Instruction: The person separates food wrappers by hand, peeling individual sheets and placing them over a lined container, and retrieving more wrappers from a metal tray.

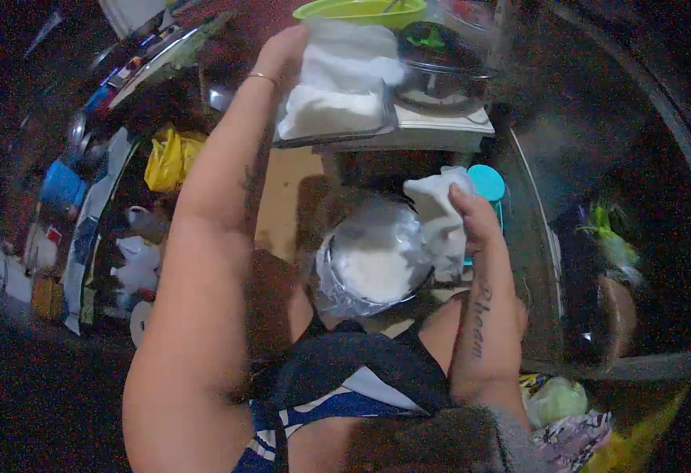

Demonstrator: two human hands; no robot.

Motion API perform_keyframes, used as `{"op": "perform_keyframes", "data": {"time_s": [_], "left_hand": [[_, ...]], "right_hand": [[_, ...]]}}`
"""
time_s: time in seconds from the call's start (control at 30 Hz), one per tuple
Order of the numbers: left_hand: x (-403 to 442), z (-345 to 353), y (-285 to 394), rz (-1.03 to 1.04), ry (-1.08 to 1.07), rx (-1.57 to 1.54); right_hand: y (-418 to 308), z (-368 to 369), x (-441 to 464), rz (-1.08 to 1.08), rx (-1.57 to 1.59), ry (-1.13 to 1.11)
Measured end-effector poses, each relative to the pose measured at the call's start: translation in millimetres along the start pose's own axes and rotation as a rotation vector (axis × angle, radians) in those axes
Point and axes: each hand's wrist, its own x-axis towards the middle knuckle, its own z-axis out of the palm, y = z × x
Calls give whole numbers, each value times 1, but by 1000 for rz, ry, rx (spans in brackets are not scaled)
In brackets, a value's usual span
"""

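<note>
My left hand (284, 54) reaches forward to the upper left corner of a folded white cloth (349, 59), its blurred fingers closed at the edge. Below that cloth, more white sheet-like material (334, 109) rests on a dark tray or plate (381, 130). To the right, my right hand (475, 217) is closed on a limp white cloth (442, 217) that hangs down. Between my knees stands a round pot (381, 260) lined with clear plastic. Something white lies inside it, and the hanging cloth is beside its right rim.
A low white stand (440, 126) bears the tray and a dark glass-like lidded pot (440, 83). Behind is a green basin (361, 9). A turquoise container (487, 183) stands behind my right hand. A yellow bag (170, 158) lies left; a leafy vegetable (612, 232) lies right.
</note>
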Motion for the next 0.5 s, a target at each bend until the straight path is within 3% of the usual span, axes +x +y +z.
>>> {"op": "perform_keyframes", "data": {"time_s": [0.07, 0.17, 0.23, 0.33, 0.37, 0.4, 0.5], "left_hand": [[0, 12, -7, -207, 19, 187], [-45, 33, 14, -356, 329, 497], [-90, 29, 66, -138, 392, 117], [-155, 67, 97, -45, -118, -557], [-176, 63, 111, 224, -143, -260], [-189, 60, 122, 420, -84, -257], [-218, 57, 127, 208, -149, -506]], "right_hand": [[-5, 8, 0, -6, 156, -54], [6, -7, 23, 94, 469, -259], [5, 1, 20, 40, 482, -326], [5, 18, 11, 69, 443, -417], [10, 26, 6, 92, 419, -443], [14, 34, 4, 110, 396, -472], [25, 57, 6, 117, 322, -421]]}}
